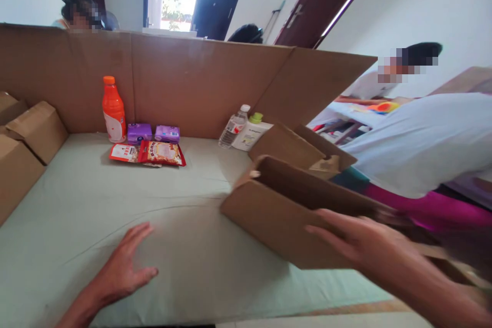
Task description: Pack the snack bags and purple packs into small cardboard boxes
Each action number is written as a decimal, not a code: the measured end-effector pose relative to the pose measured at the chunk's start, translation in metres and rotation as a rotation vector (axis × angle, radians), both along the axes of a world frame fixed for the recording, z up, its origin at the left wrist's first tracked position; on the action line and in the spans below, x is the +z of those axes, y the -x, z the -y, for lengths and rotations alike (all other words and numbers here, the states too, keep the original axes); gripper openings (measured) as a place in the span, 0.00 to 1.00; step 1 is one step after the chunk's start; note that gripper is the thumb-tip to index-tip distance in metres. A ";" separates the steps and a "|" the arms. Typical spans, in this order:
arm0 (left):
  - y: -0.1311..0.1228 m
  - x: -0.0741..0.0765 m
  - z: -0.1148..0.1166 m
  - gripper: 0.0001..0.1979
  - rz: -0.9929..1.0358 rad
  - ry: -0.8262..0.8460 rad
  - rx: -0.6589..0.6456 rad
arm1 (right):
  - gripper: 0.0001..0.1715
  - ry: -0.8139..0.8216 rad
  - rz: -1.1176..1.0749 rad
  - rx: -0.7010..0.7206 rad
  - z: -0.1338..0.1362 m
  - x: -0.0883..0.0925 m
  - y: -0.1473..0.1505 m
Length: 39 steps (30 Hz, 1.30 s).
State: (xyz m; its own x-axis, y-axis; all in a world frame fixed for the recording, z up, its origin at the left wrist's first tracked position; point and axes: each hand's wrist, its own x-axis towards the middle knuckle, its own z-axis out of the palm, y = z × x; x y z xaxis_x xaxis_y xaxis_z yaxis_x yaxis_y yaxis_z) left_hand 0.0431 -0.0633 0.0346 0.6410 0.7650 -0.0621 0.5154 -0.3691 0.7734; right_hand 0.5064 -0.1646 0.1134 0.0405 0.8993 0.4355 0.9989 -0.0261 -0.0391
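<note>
Flat left hand, outstretched right hand

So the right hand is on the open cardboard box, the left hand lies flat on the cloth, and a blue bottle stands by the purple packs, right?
Not quite: the head view shows the bottle by the purple packs is orange, not blue. The right hand is on the open cardboard box and the left hand lies flat on the cloth.

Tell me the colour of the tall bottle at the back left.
Orange, with a white label; the bottle shows best in the head view.
</note>
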 end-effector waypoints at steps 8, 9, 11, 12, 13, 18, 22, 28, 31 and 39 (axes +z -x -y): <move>0.045 0.029 -0.006 0.61 0.277 -0.096 0.177 | 0.16 0.114 -0.035 0.727 -0.042 0.046 0.210; 0.051 0.028 -0.003 0.62 0.289 -0.076 0.172 | 0.16 0.120 -0.049 0.761 -0.044 0.045 0.217; 0.059 0.025 0.001 0.61 0.289 -0.044 0.174 | 0.14 0.121 -0.082 0.801 -0.047 0.043 0.221; 0.061 0.022 0.002 0.60 0.285 -0.039 0.176 | 0.13 0.108 -0.099 0.807 -0.049 0.041 0.219; 0.063 0.019 0.002 0.59 0.287 -0.037 0.175 | 0.13 0.095 -0.114 0.803 -0.051 0.040 0.216; 0.050 0.010 -0.018 0.61 0.374 -0.001 0.095 | 0.13 0.052 -0.137 0.732 -0.055 0.036 0.202; 0.032 0.013 -0.045 0.65 0.456 0.044 0.052 | 0.14 0.046 -0.142 0.716 -0.060 0.031 0.205; 0.026 0.015 -0.067 0.69 0.478 0.060 0.050 | 0.15 0.023 -0.207 0.766 -0.076 0.035 0.209; 0.036 0.014 -0.068 0.67 0.424 0.003 0.108 | 0.08 -0.112 -0.333 0.778 -0.083 0.045 0.197; 0.067 0.009 -0.077 0.63 0.418 -0.002 0.245 | 0.14 0.083 -0.464 0.285 -0.207 0.004 0.150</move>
State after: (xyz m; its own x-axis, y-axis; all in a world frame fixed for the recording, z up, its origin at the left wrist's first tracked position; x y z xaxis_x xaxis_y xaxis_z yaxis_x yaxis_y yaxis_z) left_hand -0.0235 0.0141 0.0439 0.4116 0.8964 0.1644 0.2325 -0.2777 0.9321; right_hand 0.3562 0.0428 0.1170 -0.0385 0.9335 0.3565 0.8452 0.2208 -0.4868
